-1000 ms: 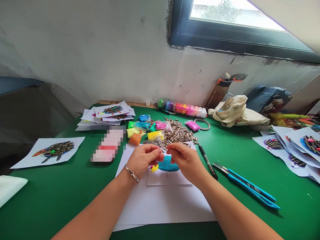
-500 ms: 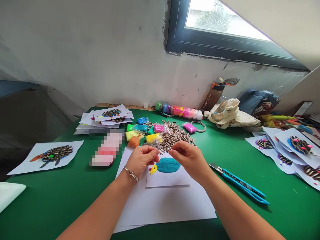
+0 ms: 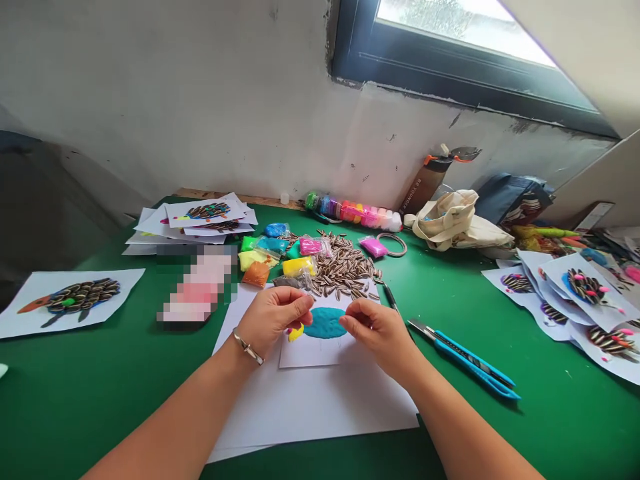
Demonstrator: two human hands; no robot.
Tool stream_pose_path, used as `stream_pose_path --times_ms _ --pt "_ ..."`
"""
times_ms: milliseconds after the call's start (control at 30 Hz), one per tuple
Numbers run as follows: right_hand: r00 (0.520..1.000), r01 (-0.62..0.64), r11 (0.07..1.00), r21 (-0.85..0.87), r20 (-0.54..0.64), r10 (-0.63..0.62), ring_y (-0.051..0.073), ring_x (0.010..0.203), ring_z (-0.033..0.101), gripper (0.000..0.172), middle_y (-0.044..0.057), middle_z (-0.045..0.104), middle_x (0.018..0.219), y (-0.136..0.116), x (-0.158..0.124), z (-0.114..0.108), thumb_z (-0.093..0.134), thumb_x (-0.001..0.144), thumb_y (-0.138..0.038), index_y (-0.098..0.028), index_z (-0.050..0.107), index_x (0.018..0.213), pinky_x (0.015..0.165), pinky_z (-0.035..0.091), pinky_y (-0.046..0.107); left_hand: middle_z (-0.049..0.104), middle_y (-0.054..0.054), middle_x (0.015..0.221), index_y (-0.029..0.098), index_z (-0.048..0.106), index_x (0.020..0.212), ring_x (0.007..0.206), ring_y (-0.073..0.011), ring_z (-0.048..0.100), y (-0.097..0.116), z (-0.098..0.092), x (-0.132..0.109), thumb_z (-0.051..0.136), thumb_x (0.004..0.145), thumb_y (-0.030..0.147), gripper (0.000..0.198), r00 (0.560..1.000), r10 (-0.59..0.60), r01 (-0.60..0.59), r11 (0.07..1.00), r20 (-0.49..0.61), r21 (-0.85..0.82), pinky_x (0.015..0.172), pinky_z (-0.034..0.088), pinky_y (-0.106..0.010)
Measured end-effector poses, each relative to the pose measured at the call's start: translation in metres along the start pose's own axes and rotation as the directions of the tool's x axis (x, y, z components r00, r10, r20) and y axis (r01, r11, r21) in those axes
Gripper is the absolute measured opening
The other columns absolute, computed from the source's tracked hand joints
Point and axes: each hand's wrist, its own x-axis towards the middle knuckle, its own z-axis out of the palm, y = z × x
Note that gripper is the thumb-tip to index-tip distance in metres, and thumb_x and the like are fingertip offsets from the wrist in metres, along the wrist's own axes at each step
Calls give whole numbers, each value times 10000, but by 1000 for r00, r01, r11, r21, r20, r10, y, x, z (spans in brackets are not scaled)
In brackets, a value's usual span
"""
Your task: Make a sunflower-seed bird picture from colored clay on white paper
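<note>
Hands (image 3: 273,319) (image 3: 383,333), two; teal clay blob (image 3: 325,323), one

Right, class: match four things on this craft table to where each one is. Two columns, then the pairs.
Things
1 sunflower seed pile
2 blue craft knife
3 turquoise clay patch
4 brown drinks bottle

Places
A tilted against the wall at the back
B on the small white card, between the left hand and right hand
C on the green table, right of the right hand
D beyond the white sheets, beside the clay packets

Pairs: 1-D, 2-C, 3-B, 4-A
</note>
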Motion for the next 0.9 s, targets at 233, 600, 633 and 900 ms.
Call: stream_pose_path --times_ms 233,600,633,900 --pt "995 -51 998 48 93 46 115 594 534 190 -23 598 644 2 2 0 507 878 -315 -205 631 785 575 393 230 675 -32 612 144 662 727 574 -127 561 0 1 -1 791 590 499 402 1000 -12 11 1000 21 13 569 417 -254" --pt "992 -123 949 289 59 110 161 683 640 193 23 665 777 2 2 2 531 860 -322 -194 666 911 667 499 281 676 -36 609 150 666 717 541 -123 552 2 0 -2 799 581 473 375 1000 3 -4 1000 -20 -5 540 411 -251" --pt "991 -128 945 300 64 114 164 688 649 205 29 672 790 2 3 2 518 868 -326 -191 664 919 676 506 288 677 -37 610 151 667 717 546 -126 557 2 0 -1 800 577 473 376 1000 3 -3 1000 -25 -5 544 415 -253" --pt "993 -108 960 260 72 93 161 680 635 196 19 657 770 6 4 3 496 880 -312 -197 652 853 661 502 287 673 -27 609 150 662 714 554 -119 563 2 1 -1 802 575 476 381 999 -4 4 1000 -46 -10 558 429 -247"
